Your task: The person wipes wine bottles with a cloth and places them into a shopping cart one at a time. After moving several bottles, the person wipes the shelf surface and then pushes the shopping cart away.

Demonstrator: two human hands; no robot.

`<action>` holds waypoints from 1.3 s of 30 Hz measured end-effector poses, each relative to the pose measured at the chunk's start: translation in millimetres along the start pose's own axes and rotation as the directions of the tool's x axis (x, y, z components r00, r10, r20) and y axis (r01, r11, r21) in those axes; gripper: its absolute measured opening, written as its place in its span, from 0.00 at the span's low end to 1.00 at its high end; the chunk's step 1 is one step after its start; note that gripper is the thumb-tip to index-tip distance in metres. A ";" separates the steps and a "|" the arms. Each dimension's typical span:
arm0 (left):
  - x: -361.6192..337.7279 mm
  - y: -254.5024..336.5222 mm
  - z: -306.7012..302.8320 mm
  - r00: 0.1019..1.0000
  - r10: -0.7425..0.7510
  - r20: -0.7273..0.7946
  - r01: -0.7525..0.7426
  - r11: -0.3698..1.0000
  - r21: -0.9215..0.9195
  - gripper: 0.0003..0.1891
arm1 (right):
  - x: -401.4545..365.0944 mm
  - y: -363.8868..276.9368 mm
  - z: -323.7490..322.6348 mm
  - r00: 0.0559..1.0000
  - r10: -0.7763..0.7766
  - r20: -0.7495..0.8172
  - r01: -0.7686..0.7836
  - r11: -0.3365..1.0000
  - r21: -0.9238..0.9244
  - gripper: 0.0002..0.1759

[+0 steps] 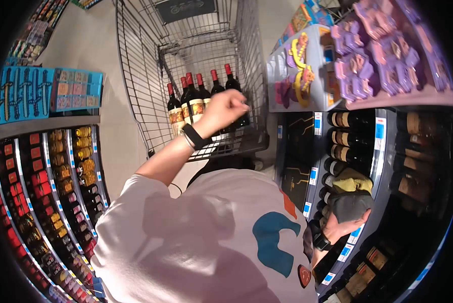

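In the shopping cart (150,76), a row of wine bottles (176,113), all upright on the cart floor. Long axis vertical, red-capped necks toward the camera and leaning to the top of the view. Cream and gold labels on the dark glass, writing too small to read.

Left hand (227,108) over the right end of the row, fingers curled shut, a black wristband (194,136) on the wrist. Not possible to tell whether closed on a bottle, because of the hand covering the glass there.

Right hand (345,225) low at the right shelf, gripping a grey and yellow cloth (351,197) against lying shelf bottles (345,136), their caps outward.

Blue and white price tags (379,130) on the shelf edges, unreadable. Dark sign on the cart cut off at the top. Lower shelves very dark, hard to make out.
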State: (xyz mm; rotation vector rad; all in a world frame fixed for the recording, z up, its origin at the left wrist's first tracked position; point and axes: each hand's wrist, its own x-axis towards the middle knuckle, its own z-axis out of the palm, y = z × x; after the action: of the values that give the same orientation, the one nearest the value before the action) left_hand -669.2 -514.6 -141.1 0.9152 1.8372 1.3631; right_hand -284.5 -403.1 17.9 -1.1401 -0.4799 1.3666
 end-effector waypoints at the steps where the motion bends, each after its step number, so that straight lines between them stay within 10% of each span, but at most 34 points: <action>1: 1.1 -31.0 -20.0 0.988 -0.049 -0.146 0.063 0.994 0.088 0.15 | 7.0 7.0 -3.0 0.995 0.073 0.074 -0.077 0.995 0.058 0.27; 6: 5.1 -120.5 -77.4 0.750 -0.329 -0.573 0.636 0.596 0.490 0.39 | -4.3 32.5 20.1 0.981 0.164 0.105 -0.177 0.975 0.131 0.25; 11: 9.0 -199.7 -67.4 0.594 -0.763 -0.255 0.799 0.523 0.296 0.58 | -26.1 37.1 34.3 0.973 0.197 0.119 -0.211 0.970 0.123 0.25; 12: 8.6 -325.3 -54.4 0.657 -0.716 -0.237 0.738 0.546 0.396 0.55 | -30.9 35.5 35.6 0.972 0.214 0.096 -0.225 0.966 0.124 0.26; 19: 4.1 -221.1 -39.2 0.434 -0.714 -0.549 0.894 0.415 0.167 0.55 | -49.7 39.8 29.6 0.976 0.164 0.146 -0.193 0.958 0.213 0.27; 23: -6.4 -256.0 -51.1 0.641 -0.683 -0.350 0.607 0.730 -0.313 0.38 | -53.6 35.6 30.8 0.970 0.141 0.196 -0.185 0.956 0.230 0.27; 25: -6.2 -244.8 -55.8 0.766 -0.641 -0.057 0.402 0.546 -0.735 0.32 | -51.4 32.3 32.5 0.961 0.137 0.241 -0.200 0.945 0.259 0.26; 34: 1.8 27.8 -76.1 0.987 0.040 0.155 0.055 0.825 -0.562 0.33 | -32.3 21.8 85.3 0.848 -0.130 0.514 -0.060 0.939 0.337 0.28; 37: -4.7 127.7 -34.2 0.931 0.351 0.104 -0.318 0.916 -0.245 0.36 | -38.5 23.6 99.7 0.591 -0.207 0.779 -0.108 0.937 0.331 0.33; 38: -10.5 154.3 -12.9 0.890 0.449 0.083 -0.442 0.893 -0.091 0.37 | -32.7 41.6 97.3 0.453 -0.268 0.850 0.274 0.949 0.153 0.34; 39: -19.8 183.1 7.7 0.874 0.467 0.137 -0.474 0.880 0.028 0.37 | -27.0 59.6 94.9 0.298 -0.323 0.898 0.728 0.686 0.005 0.37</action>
State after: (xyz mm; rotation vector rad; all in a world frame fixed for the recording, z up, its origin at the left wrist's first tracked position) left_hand -625.5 -488.9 36.2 1.5222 1.6246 1.4928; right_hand -399.8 -405.5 17.4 -0.3721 -1.8282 1.1109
